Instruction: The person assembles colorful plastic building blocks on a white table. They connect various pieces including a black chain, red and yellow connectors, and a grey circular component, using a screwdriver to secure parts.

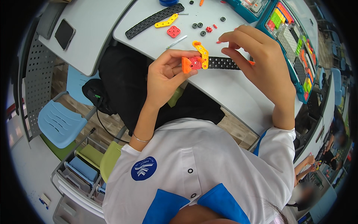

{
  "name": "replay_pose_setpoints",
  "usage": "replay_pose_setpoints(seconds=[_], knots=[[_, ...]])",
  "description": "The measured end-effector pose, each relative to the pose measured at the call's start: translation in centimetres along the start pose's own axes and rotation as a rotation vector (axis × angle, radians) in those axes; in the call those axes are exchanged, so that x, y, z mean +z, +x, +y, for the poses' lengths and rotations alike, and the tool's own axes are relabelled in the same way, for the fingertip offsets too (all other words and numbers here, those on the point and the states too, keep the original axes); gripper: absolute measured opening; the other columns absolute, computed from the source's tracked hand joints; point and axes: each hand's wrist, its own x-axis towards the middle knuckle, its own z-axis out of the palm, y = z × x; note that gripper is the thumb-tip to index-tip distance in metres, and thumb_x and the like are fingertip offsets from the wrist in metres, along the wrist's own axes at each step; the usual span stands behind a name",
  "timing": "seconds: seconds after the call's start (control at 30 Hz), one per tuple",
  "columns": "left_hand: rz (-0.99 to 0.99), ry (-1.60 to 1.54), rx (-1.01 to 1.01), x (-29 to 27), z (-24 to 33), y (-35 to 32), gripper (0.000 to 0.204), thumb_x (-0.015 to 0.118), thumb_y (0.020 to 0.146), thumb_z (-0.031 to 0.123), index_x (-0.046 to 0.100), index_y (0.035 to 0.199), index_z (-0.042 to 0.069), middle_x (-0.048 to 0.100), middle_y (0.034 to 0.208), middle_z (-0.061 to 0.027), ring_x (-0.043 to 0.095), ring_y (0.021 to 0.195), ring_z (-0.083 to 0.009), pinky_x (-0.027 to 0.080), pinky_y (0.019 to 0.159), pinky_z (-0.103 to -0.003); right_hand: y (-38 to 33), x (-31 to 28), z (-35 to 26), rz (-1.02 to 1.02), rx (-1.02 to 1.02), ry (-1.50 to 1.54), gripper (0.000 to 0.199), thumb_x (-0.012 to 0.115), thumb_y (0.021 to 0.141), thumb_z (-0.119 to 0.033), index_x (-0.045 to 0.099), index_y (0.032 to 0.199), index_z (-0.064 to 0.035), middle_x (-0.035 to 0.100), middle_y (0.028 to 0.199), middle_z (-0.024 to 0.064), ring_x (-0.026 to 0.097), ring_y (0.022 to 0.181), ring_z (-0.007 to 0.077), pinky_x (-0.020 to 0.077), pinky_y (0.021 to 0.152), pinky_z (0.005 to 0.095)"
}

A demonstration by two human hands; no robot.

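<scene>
My left hand (164,74) is closed on a building-kit assembly, its thumb and fingers around an orange bracket (185,65) and a red connector block (195,63). Joined to these are a yellow angled beam (204,56) and a long black perforated beam (223,63) reaching rightward. My right hand (257,48) is above the black beam's right part and hides some of it. Its thumb and index fingertip are apart. A small red peg (218,42) shows right at the index fingertip; whether the finger touches it, I cannot tell.
On the white table (149,44) are a black perforated strip (154,20), another yellow beam (166,21), a red square plate (173,31), a metal rod (176,42) and several small wheels (194,25). A teal parts case (304,95) stands right. A phone (65,34) lies on the left table.
</scene>
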Motion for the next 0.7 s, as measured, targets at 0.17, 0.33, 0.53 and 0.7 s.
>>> replay_pose_setpoints(seconds=[0.17,0.33,0.53,0.7], knots=[[-0.014,-0.023,-0.010,-0.3,-0.2,0.0,0.035,0.069,0.087,-0.014,0.059,0.120,-0.008,0.064,0.125,-0.0201,0.064,0.117,-0.0231,0.056,0.101,-0.036,-0.1,0.2,-0.3,-0.084,0.003,0.082,0.020,0.076,0.081,-0.005,0.069,0.100,-0.0061,0.066,0.090,0.0070,0.066,0.078,0.0261,0.0517,0.068,0.0371],[-0.026,-0.030,-0.004,-0.5,-0.3,-0.1,0.035,0.069,0.086,-0.014,0.059,0.120,-0.008,0.064,0.125,-0.0198,0.064,0.117,-0.0231,0.056,0.102,-0.036,1.4,0.9,3.0,-0.029,0.050,0.049,0.007,0.071,0.087,-0.010,0.071,0.094,-0.0066,0.068,0.088,0.0075,0.069,0.080,0.0238,0.0526,0.071,0.0353],[-0.009,-0.053,-0.028,-0.5,-0.2,-0.2,0.037,0.073,0.084,-0.012,0.060,0.118,-0.007,0.066,0.123,-0.0205,0.065,0.115,-0.0223,0.053,0.102,-0.034,3.2,1.5,6.6,-0.225,0.224,0.172,0.038,0.064,0.091,-0.007,0.060,0.129,-0.0046,0.061,0.116,0.0161,0.061,0.106,0.0323,0.0506,0.092,0.0355],[-0.054,-0.038,0.006,-0.8,-0.4,-0.2,0.038,0.070,0.085,-0.015,0.059,0.121,-0.008,0.064,0.125,-0.0201,0.064,0.118,-0.0236,0.056,0.101,-0.036,3.3,4.7,7.8,-0.054,0.003,-0.015,0.046,0.059,0.093,-0.004,0.054,0.139,-0.0064,0.052,0.141,0.0167,0.057,0.117,0.0345,0.0483,0.101,0.0390]])
